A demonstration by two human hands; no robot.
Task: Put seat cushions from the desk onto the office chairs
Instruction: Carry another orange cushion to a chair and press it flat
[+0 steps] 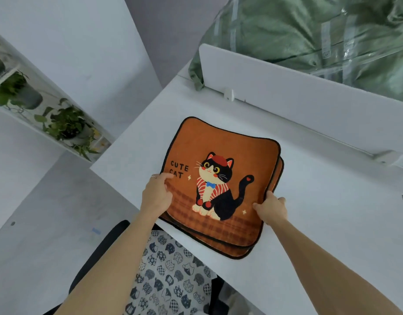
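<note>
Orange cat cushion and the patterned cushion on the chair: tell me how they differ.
The orange cushion shows one big cat with the words CUTE CAT; the patterned cushion is white, covered with many small dark cat heads. The orange cushion tops a stack on the desk, held by the left hand and right hand; the patterned cushion lies on the chair, untouched. Both carry cat designs.

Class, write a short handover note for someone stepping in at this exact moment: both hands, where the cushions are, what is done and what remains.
Left hand: gripping the left edge of the top cushion, thumb on its face.
Right hand: pinching the same cushion's right edge.
Cushions: orange cat-print stack on the white desk, overhanging the near edge; at least three layers show.
Chair: below the desk edge, already carrying a cat-patterned cover.
Done: top cushion gripped, not yet lifted clear.
Left: move cushions onto chairs.
</note>
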